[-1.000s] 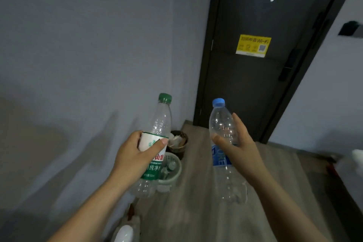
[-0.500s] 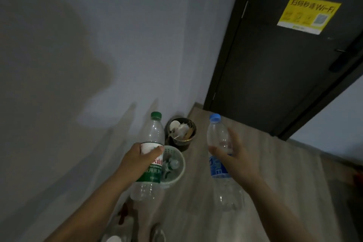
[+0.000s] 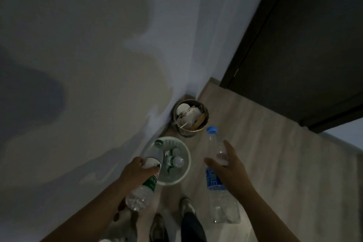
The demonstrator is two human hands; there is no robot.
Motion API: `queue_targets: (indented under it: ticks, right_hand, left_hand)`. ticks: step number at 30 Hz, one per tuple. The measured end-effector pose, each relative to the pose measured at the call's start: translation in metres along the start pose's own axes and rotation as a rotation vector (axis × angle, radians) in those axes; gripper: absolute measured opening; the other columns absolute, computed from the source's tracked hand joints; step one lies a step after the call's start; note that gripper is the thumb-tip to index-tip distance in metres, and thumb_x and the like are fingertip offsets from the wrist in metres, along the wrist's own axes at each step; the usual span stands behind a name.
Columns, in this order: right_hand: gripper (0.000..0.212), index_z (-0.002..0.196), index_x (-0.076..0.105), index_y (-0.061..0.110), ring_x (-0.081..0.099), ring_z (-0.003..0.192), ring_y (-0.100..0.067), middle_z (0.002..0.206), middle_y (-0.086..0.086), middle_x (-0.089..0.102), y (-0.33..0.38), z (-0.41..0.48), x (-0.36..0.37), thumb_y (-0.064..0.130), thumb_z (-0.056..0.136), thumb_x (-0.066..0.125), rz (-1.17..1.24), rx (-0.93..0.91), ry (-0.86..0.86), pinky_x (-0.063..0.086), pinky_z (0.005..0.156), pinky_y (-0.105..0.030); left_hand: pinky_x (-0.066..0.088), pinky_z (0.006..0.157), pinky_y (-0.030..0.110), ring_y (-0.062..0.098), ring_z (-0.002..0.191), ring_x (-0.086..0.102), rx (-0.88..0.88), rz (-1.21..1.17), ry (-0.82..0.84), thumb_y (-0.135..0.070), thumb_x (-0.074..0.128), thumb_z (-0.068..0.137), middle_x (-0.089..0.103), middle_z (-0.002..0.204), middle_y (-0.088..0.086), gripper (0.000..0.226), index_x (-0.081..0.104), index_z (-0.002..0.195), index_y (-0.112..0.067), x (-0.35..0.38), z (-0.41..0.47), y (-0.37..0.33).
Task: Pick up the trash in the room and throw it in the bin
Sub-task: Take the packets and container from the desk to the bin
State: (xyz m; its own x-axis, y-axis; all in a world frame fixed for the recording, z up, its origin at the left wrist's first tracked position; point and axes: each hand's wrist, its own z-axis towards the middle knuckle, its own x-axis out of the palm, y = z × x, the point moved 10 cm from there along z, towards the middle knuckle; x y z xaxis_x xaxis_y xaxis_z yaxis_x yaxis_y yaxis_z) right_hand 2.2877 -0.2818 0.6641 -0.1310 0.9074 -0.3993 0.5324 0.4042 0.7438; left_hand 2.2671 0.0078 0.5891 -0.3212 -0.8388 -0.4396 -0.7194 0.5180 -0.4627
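Green-label bottle was gripped round its shoulder by the left hand and tipped neck-first over the white bin, judged ready for release. Blue-cap bottle was held upright in the right hand, fingers wrapped round it, beside that bin, probably queued next. Dark bin beyond was already packed.

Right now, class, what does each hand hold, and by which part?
The left hand grips the green-capped bottle around its label; the right hand holds the blue-capped bottle around its middle.

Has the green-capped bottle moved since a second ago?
Yes. The green-capped bottle has tipped forward; its cap now lies over the white bin.
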Motion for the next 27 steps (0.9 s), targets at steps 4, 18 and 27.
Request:
queue_targets:
  ticks: [4, 18, 27]
  right_hand:
    - [0.087, 0.151, 0.017, 0.029, 0.057, 0.098, -0.015, 0.128, -0.003, 0.049, -0.030, 0.066, 0.019, 0.034, 0.083, 0.071, -0.018, 0.055, 0.073, 0.048, 0.072, -0.022]
    - [0.093, 0.151, 0.015, 0.030, 0.052, 0.101, -0.012, 0.132, -0.005, 0.050, -0.106, 0.165, 0.068, 0.039, 0.079, 0.074, -0.167, 0.156, 0.206, 0.047, 0.087, -0.030]
    - [0.071, 0.128, 0.032, 0.009, 0.055, 0.088, -0.014, 0.111, -0.006, 0.053, -0.148, 0.182, 0.144, 0.030, 0.077, 0.078, -0.316, 0.325, 0.379, 0.048, 0.069, -0.023]
  left_hand:
    - [0.045, 0.077, 0.029, 0.024, 0.096, 0.055, -0.098, 0.063, 0.010, -0.039, 0.072, 0.080, 0.052, 0.108, 0.010, 0.067, 0.044, 0.131, -0.004, 0.030, 0.062, 0.011]
    - [0.037, 0.090, 0.026, 0.027, 0.125, 0.047, -0.152, 0.228, -0.065, -0.038, 0.064, 0.087, 0.048, 0.137, 0.015, 0.063, 0.042, 0.135, -0.003, 0.065, 0.188, 0.033]
    - [0.042, 0.091, 0.026, 0.017, 0.111, 0.056, -0.106, 0.306, -0.009, -0.037, 0.059, 0.090, 0.060, 0.122, 0.005, 0.039, 0.054, 0.122, -0.015, 0.070, 0.164, 0.072]
